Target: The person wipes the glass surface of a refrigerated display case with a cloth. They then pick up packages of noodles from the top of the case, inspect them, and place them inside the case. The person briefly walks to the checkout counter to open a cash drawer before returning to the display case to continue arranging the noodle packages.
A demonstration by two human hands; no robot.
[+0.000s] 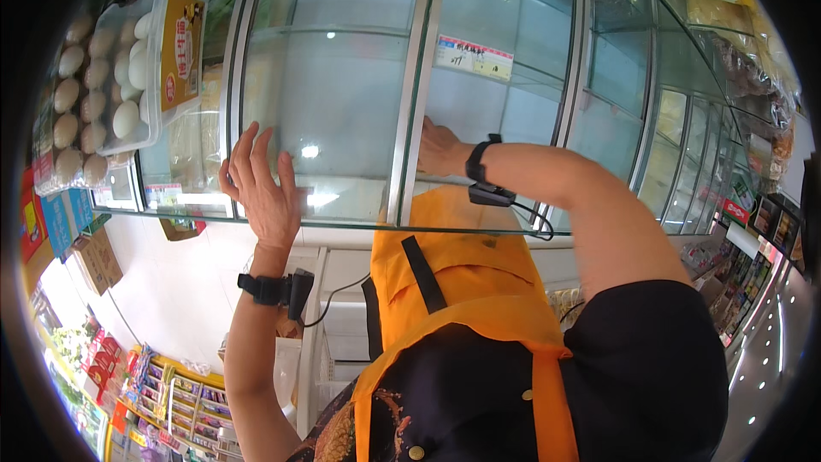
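My left hand [262, 183] is raised at the left, its fingers apart and nothing in it, beside a metal upright of a glass display case [333, 96]. It wears a black wrist strap with a small device. My right hand [439, 149] is bent inward by the middle metal frame [417, 90]. Its fingertips are hidden there, so I cannot tell whether it holds anything. Its wrist bears a black strap with a cabled device. A price tag [474, 58] with writing is above that hand. The orange apron [462, 269] shows under the glass edge.
Egg cartons [67, 96] and a clear plastic tub of eggs [154, 64] stand at the upper left. Bagged goods [757, 77] lie along the right side. A cardboard box [97, 263] is at the left, and packed shelves [192, 398] are at the lower left.
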